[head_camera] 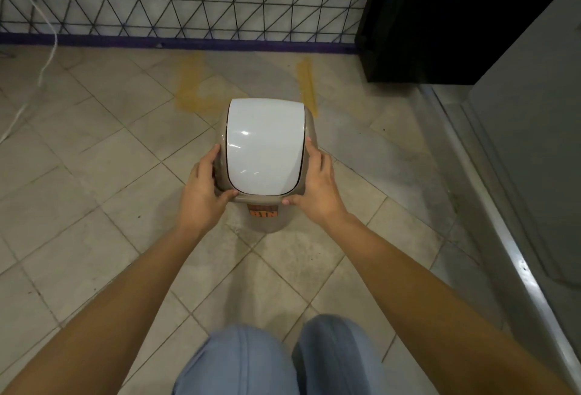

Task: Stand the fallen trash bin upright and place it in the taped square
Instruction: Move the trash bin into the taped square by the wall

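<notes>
The trash bin [265,146] is beige with a white swing lid and an orange label on its front. It stands upright on the tiled floor, seen from above. My left hand [204,185] grips its left rim and my right hand [316,184] grips its right rim. Yellow tape [306,85] marks a square on the floor just beyond the bin, its left strip [190,86] and right strip showing. The bin hides the near part of the square, so I cannot tell how far its base sits inside.
A tiled wall with a purple base strip [188,42] runs across the back. A white cable [47,58] trails down at the left. A dark cabinet [440,17] and a metal threshold [490,206] stand to the right. My knees [283,360] are at the bottom.
</notes>
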The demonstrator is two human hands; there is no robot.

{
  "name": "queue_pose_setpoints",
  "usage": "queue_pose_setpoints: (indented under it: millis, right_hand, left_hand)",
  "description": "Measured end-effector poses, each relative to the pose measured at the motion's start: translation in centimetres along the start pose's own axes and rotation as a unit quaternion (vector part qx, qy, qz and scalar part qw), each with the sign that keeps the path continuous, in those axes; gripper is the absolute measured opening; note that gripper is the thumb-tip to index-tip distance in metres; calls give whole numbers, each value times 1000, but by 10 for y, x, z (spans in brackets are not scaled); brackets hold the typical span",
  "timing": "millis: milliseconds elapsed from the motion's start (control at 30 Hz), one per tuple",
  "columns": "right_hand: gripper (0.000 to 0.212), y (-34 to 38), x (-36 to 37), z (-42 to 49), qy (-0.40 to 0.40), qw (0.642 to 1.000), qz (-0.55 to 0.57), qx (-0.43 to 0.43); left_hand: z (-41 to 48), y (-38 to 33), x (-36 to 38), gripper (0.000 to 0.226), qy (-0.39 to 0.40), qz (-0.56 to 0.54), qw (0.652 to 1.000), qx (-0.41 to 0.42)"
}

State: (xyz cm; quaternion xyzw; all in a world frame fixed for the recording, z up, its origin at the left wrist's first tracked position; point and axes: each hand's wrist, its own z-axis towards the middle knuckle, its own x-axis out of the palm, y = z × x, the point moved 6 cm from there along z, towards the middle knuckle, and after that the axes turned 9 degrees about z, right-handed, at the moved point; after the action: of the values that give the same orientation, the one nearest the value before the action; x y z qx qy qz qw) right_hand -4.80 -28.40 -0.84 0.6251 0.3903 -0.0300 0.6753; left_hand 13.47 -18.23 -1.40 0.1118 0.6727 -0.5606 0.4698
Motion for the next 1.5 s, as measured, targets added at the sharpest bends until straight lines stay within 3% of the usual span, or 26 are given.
queue_pose_setpoints:
  millis: [867, 1067, 1500]
  right_hand:
    - [128, 0, -6, 140, -24, 999, 29, 28]
    - [121, -6, -6, 172, -44, 997, 64, 22]
    - [109, -1, 5, 231, -29, 995, 93, 4]
  left_hand:
    - [138, 19, 20, 82, -19, 11, 997, 76]
    - [165, 29, 20, 80, -52, -13, 996, 71]
    - [226, 50, 22, 84, -36, -59, 996, 65]
